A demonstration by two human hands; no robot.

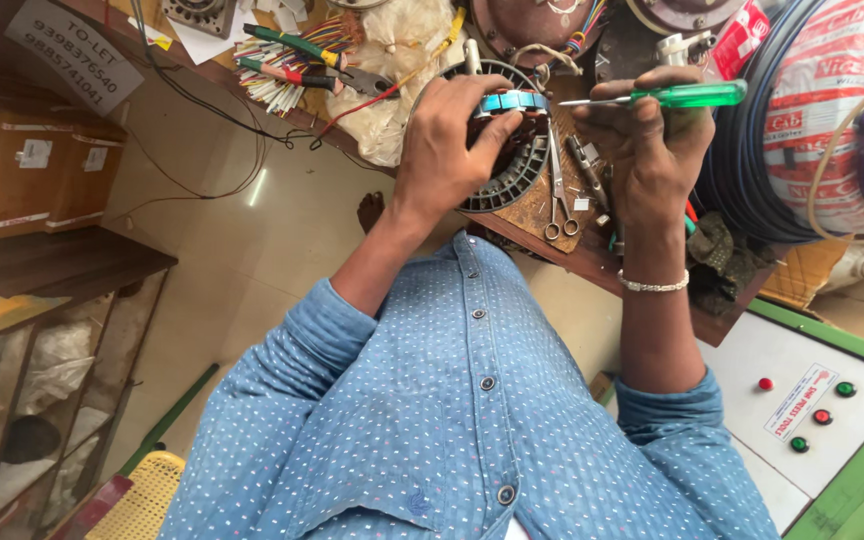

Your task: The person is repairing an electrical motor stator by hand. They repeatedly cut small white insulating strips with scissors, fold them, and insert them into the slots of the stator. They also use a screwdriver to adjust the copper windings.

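Under left hand, clamped on slotted stator ring on counter; beside it, right hand grips green screwdriver. Ring slots mostly bare; scissors idle between hands.

Scissors lie on the bench between stator and screwdriver.

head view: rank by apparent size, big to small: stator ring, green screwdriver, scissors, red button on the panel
1. stator ring, partly hidden by the left hand
2. green screwdriver, in the right hand
3. scissors, length close to the screwdriver's, so unsure
4. red button
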